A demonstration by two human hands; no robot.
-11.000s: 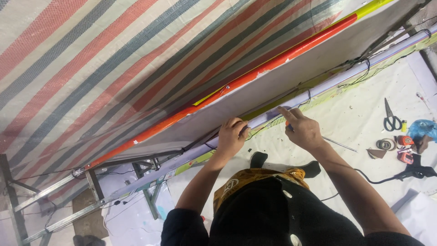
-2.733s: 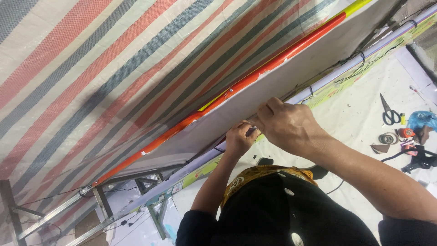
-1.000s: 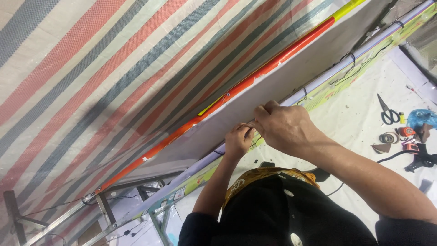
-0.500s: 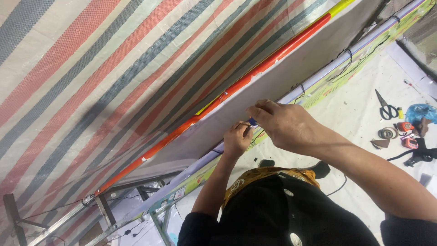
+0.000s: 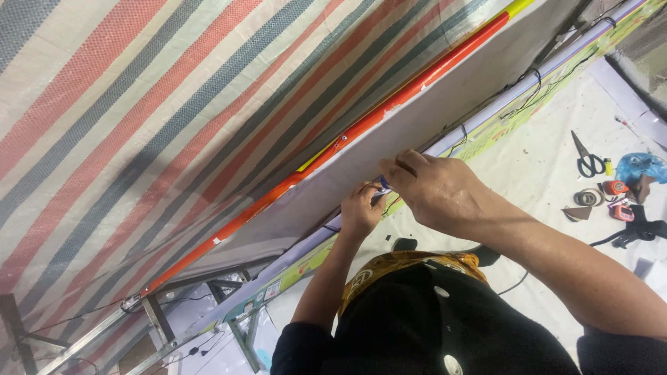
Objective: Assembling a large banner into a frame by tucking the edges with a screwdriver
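Both my hands meet at a pale metal frame bar (image 5: 486, 118) that runs diagonally under a white banner sheet (image 5: 445, 104) with an orange-red edge strip (image 5: 389, 111). My left hand (image 5: 361, 212) presses against the bar from below, fingers curled. My right hand (image 5: 438, 191) pinches a thin black wire tie (image 5: 382, 198) at the bar, with a small blue bit showing between the fingers. More black ties (image 5: 535, 80) wrap the bar further up.
A striped red, grey and cream tarp (image 5: 174, 118) fills the upper left. On the white floor sheet at right lie black scissors (image 5: 587, 156), tape rolls (image 5: 590, 198), a blue item (image 5: 639, 167) and a black cord (image 5: 629, 232). Metal frame legs (image 5: 160, 319) stand at lower left.
Since eleven seconds ago my right hand moved left along the bar to join the left hand. Over the last second both hands stay at the same spot, fingers working slightly.
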